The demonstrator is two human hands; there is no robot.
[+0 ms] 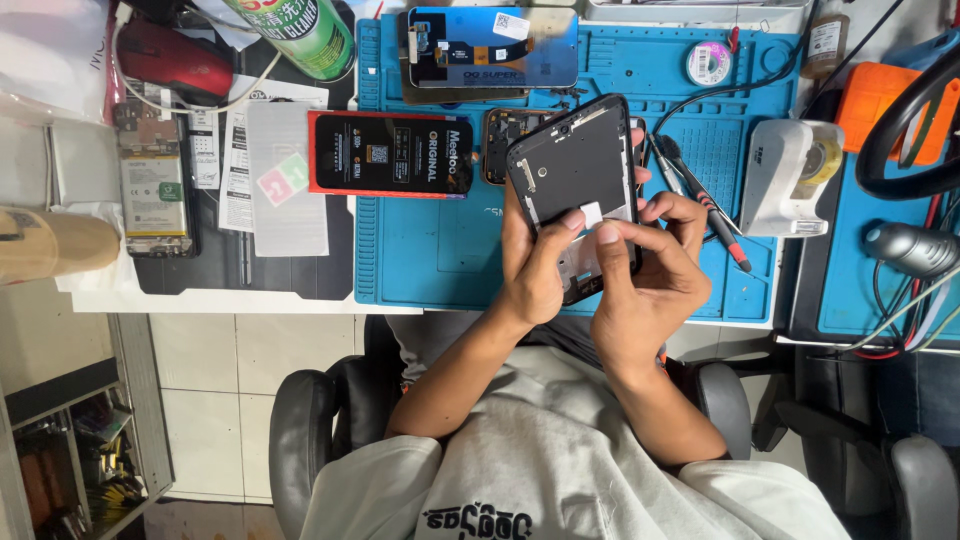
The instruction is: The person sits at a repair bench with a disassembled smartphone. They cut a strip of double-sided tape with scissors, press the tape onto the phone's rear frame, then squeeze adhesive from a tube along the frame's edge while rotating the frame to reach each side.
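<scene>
Red-edged black flat box on blue mat; above it, perhaps a replacement screen.

White tape dispenser, green can, perhaps tweezers.

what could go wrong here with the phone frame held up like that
The black phone frame is held above the blue mat by both hands, so a slip could drop it onto the circuit board beneath. The small white piece at the thumbs looks easy to lose or crease. The elbows hang off the desk, unsupported.
</scene>
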